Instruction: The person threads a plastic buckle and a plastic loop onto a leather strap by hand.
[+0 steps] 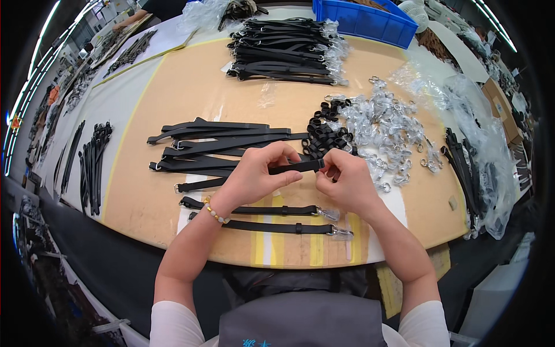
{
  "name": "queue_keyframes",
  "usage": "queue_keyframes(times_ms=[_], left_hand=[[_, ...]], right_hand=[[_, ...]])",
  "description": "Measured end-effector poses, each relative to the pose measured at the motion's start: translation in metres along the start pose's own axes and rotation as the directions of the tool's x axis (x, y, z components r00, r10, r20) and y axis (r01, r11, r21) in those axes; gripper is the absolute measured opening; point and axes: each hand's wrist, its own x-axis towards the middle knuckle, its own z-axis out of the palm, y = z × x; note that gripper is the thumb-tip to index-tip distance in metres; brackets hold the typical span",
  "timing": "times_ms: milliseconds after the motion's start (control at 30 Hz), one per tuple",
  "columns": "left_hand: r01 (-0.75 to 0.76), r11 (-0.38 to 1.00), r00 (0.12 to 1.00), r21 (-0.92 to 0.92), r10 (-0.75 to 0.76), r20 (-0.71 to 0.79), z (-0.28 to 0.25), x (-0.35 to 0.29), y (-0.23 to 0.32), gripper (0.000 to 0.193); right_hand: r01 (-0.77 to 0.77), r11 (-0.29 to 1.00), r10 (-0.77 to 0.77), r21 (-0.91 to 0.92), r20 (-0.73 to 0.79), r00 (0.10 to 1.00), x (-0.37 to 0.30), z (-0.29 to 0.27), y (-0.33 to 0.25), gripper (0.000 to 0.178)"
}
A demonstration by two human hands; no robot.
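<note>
My left hand [254, 178] is closed around a black strap [296, 167], thumb below and fingers above. At the strap's right end my right hand [348, 182] pinches with thumb and forefinger; whether a small loop sits between these fingertips is hard to see. Beyond the right hand lies a heap of black strap loops [329, 128], next to many plastic-wrapped metal clasps [384, 124]. A pile of black straps [219, 139] with buckles lies past my left hand. Nearer me, two straps [260, 226] with loops and wrapped clasps lie side by side under my forearms.
A large bundle of straps [280, 52] with wrapped clasps lies at the far side, before a blue bin [367, 22]. More straps [95, 165] lie at left and another bundle [462, 168] at right, beside clear plastic bags [485, 150]. The table's curved front edge [277, 266] is near me.
</note>
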Motion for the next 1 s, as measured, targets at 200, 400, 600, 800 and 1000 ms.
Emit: queue_keyframes(times_ms=[200, 400, 600, 800, 1000], left_hand=[[-0.04, 0.996, 0.997, -0.083, 0.033, -0.075, -0.003, -0.005, -0.007, 0.025], [-0.112, 0.994, 0.988, -0.014, 0.11, -0.111, 0.0, -0.007, -0.007, 0.023], [-0.131, 0.991, 0.981, 0.003, 0.13, -0.146, -0.003, -0.009, -0.002, 0.023], [-0.106, 0.994, 0.984, 0.024, 0.108, -0.141, -0.004, -0.01, -0.002, 0.022], [-0.122, 0.992, 0.984, 0.015, 0.123, -0.13, -0.001, -0.01, -0.001, 0.021]], right_hand=[[-0.309, 0.454, 0.142, 0.835, 0.275, 0.951, 0.008, -0.008, 0.017, 0.026], [-0.408, 0.158, 0.076, 0.899, 0.401, 0.913, 0.007, -0.002, 0.022, 0.024], [-0.395, 0.133, 0.129, 0.909, 0.379, 0.916, 0.007, -0.002, 0.023, 0.022], [-0.429, 0.099, 0.084, 0.898, 0.422, 0.903, 0.007, -0.001, 0.026, 0.028], [-0.435, 0.1, 0.118, 0.895, 0.423, 0.898, 0.007, -0.001, 0.021, 0.026]])
